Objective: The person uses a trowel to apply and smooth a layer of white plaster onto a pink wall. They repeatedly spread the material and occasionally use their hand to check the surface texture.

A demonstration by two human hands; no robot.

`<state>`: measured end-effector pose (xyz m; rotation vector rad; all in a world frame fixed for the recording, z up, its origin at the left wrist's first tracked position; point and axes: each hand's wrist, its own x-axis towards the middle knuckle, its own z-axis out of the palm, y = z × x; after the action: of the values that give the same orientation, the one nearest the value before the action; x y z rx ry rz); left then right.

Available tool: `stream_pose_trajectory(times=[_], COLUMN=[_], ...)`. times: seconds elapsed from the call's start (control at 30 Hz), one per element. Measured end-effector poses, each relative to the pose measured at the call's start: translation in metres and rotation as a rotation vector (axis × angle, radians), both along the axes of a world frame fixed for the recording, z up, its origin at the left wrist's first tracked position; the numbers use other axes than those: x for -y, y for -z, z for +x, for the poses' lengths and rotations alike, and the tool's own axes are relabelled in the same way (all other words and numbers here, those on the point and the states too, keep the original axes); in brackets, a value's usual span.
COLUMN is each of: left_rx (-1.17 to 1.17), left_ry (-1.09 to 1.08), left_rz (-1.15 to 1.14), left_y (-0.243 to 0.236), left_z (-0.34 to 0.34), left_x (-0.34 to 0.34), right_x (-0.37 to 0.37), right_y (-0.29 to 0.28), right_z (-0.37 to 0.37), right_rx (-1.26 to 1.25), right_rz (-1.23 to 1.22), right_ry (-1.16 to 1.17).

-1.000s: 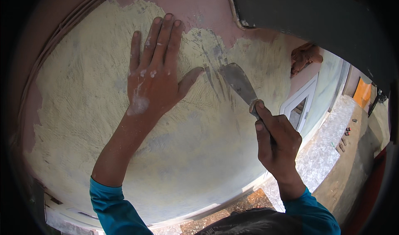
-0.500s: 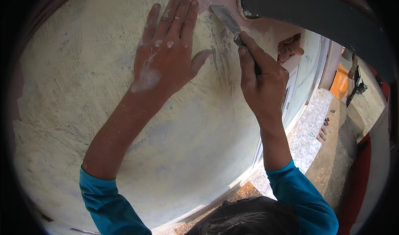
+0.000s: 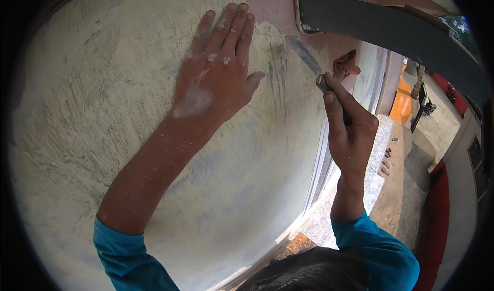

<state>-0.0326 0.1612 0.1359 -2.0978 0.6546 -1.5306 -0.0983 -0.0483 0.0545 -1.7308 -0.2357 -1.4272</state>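
My left hand (image 3: 213,67) lies flat on a pale yellowish, patchy plastered wall (image 3: 103,95), its fingers stretched upward. White powder marks its knuckles and wrist. To the right, my right hand (image 3: 352,123) grips the dark handle of a putty knife (image 3: 307,56). The thin metal blade points up and left, close to the wall where the pale coat meets a pink area (image 3: 267,7). Whether its tip touches the wall I cannot tell. Dark vertical streaks run down the wall between my two hands.
A dark grey beam (image 3: 381,28) crosses the upper right. Beside the knife is a broken hole (image 3: 345,65) in the wall, showing reddish material. Below right, a light patterned sheet (image 3: 329,226) covers the ground, with several small items (image 3: 387,159) beyond it.
The putty knife and my right hand have moved right and down, away from the streaks. My left hand stays flat on the wall; the view has shifted slightly.
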Motion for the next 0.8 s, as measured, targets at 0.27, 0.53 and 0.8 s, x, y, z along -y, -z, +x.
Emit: stream_pose_trajectory(times=[0.27,0.53,0.8], left_rx=[0.014,0.033,0.007], left_ry=[0.003,0.021,-0.011], left_rz=[0.009,0.013,0.010], left_y=[0.001,0.002,0.002], left_z=[-0.002,0.003,0.002], left_x=[0.002,0.000,0.002], right_x=[0.009,0.010,0.024], right_y=[0.000,0.015,0.042], right_z=[0.018,0.038,0.042], right_rx=[-0.015,-0.053,-0.073], right_rz=[0.078,0.016,-0.046], right_ry=[0.066,0.038,0.036])
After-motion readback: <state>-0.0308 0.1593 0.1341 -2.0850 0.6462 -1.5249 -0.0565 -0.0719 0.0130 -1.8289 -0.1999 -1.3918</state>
